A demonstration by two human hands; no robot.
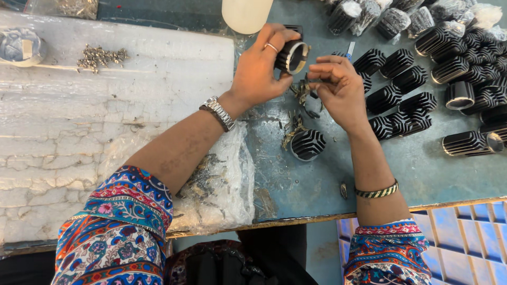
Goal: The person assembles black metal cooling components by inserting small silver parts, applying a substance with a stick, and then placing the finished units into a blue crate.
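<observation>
My left hand (259, 71) grips a black finned round housing (291, 57) with a pale rim, held above the blue-grey table (317, 184). My right hand (340, 89) is just right of it, its fingertips pinching a small metal spring clip (303, 91) below the housing. A second finned housing (308, 144) lies on the table under my hands, with a few loose clips (292, 128) beside it. A watch sits on my left wrist and a bangle on my right.
Many black finned housings (406, 95) are heaped at the right, some in plastic wrap (369, 13). A clear bag of metal clips (216, 184) lies under my left forearm. White foam sheet (79, 132) with small screws (100, 54) covers the left. A blue crate (465, 237) stands below right.
</observation>
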